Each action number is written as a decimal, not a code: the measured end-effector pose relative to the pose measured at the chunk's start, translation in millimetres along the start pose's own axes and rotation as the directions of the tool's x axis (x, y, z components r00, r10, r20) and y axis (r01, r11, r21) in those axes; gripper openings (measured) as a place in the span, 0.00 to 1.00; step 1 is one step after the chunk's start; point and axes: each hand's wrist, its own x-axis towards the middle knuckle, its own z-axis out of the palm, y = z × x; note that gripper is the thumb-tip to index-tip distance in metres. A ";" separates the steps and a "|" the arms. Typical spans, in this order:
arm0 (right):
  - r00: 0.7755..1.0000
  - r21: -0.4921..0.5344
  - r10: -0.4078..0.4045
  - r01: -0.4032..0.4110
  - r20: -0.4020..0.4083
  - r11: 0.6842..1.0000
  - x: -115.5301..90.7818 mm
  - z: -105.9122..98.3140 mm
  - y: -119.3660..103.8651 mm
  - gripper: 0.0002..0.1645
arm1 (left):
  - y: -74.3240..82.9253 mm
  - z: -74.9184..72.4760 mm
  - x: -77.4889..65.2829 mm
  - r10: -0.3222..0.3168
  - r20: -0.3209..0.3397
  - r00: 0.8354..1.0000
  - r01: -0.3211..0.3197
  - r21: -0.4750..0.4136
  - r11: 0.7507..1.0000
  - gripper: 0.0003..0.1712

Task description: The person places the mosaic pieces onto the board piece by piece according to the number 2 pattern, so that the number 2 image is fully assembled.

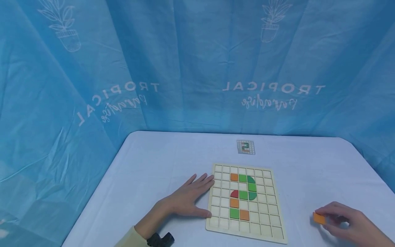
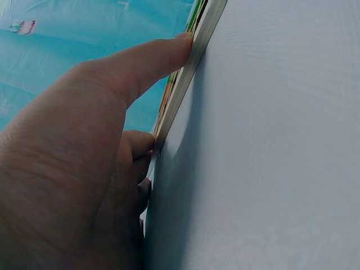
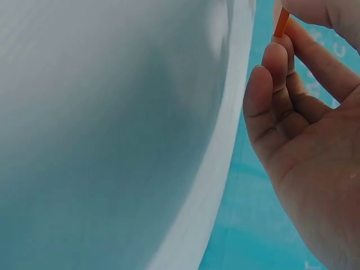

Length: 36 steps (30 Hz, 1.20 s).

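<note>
A pale grid board [image 1: 265,226] lies on the white table, with orange, green and red tiles set in some of its squares. Several are square; the red tile [image 1: 234,194] and two dark green ones have a rounded side. My left hand [image 1: 188,197] is spread at the board's left side, its fingertips and thumb touching the edge, as the left wrist view also shows. Off to the right of the board, my right hand [image 1: 345,219] pinches an orange square tile [image 1: 319,218] between thumb and fingers. In the right wrist view only a sliver of this tile [image 3: 282,22] shows.
Behind the board lies a small card [image 1: 246,147] printed with a grid and a coloured figure. The white tablecloth [image 1: 172,151] extends around the board. A blue curtain [image 1: 197,68] with mirrored lettering hangs beyond the table's far edge.
</note>
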 end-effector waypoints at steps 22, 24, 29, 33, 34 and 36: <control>0.916 0.050 -0.395 0.398 -0.068 0.916 25.2 21.2 -50.2 0.19 | 0.8 -1.3 1.0 -0.017 0.019 1.000 0.017 -0.012 1.000 0.60; 0.922 0.054 -0.383 0.385 -0.050 0.921 27.5 22.5 -53.9 0.19 | 0.7 -1.0 0.8 -0.016 0.018 1.000 0.016 -0.014 1.000 0.60; 0.935 0.070 -0.353 0.353 -0.014 0.933 31.4 24.7 -62.3 0.18 | 0.1 -0.4 0.5 -0.010 0.013 1.000 0.010 -0.006 1.000 0.60; 0.937 0.107 -0.350 0.347 0.012 0.932 33.7 25.6 -68.7 0.18 | -0.2 -1.3 0.4 0.000 0.012 1.000 0.000 0.003 1.000 0.60; 0.937 0.116 -0.349 0.345 0.016 0.931 34.3 26.0 -70.3 0.18 | -0.2 -1.5 0.3 0.003 0.012 1.000 -0.003 0.005 1.000 0.60; 0.933 0.140 -0.358 0.351 0.034 0.926 36.1 27.7 -71.9 0.18 | -0.1 -2.1 -0.6 0.004 0.015 1.000 -0.004 0.006 1.000 0.60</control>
